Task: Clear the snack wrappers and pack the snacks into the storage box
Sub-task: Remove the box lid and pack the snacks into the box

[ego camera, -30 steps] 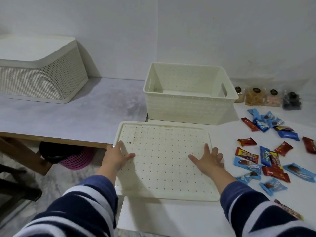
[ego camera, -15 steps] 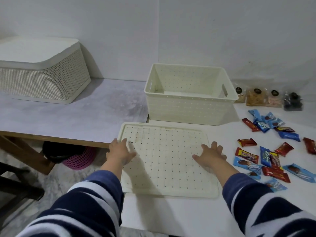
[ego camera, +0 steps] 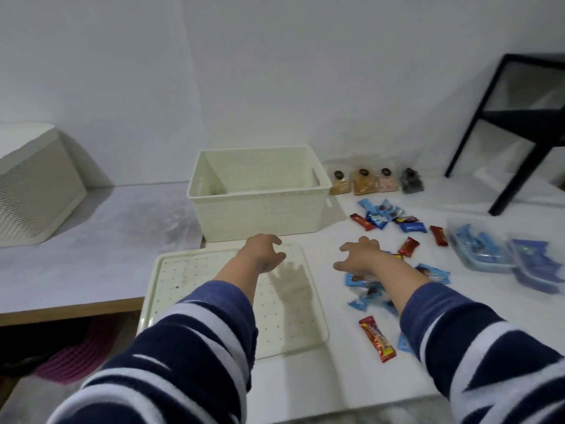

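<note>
A cream perforated storage box (ego camera: 260, 215) stands open and looks empty at the back of the white table. Its flat lid (ego camera: 189, 280) lies in front of it. My left hand (ego camera: 264, 250) hovers above the lid's far right corner, fingers spread, holding nothing. My right hand (ego camera: 359, 255) hangs open over scattered red and blue snack packets (ego camera: 434, 273). A long red bar (ego camera: 377, 338) lies nearest me. More packets (ego camera: 386, 217) cluster right of the box.
Small bags of nuts and dried fruit (ego camera: 363, 182) line the wall. Two clear trays of blue packets (ego camera: 489, 252) sit at the right. A black stand (ego camera: 526, 133) rises at far right. A second lidded cream basket (ego camera: 33, 191) sits far left, and a pink bin (ego camera: 76, 359) is on the floor.
Both hands have let go of the lid and lifted, shifting right toward the snacks. My head has turned right, bringing the black stand and clear trays into view.
</note>
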Motion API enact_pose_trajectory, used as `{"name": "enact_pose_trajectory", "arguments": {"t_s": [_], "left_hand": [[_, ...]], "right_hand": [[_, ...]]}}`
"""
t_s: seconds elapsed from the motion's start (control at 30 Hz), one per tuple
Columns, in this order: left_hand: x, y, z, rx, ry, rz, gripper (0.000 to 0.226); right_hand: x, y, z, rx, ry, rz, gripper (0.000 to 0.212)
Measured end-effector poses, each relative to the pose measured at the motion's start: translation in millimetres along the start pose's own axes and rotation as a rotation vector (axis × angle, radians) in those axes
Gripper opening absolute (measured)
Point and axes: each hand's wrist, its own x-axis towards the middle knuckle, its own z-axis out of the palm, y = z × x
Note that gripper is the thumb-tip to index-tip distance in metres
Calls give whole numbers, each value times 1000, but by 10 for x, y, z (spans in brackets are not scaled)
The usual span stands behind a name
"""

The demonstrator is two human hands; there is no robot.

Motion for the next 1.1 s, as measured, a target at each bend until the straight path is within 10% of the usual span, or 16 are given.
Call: {"name": "enact_pose_trajectory", "arguments": {"t_s": [0.5,1.1], "left_hand": [[2023,1790,739,-305,-23,76,49],[4345,1853,1287,-479,350,-107,71]], "right_hand": [[1963,1446,-859,256,101,-21,56],[4594,1729,-970,556,382,-156,80]]}}
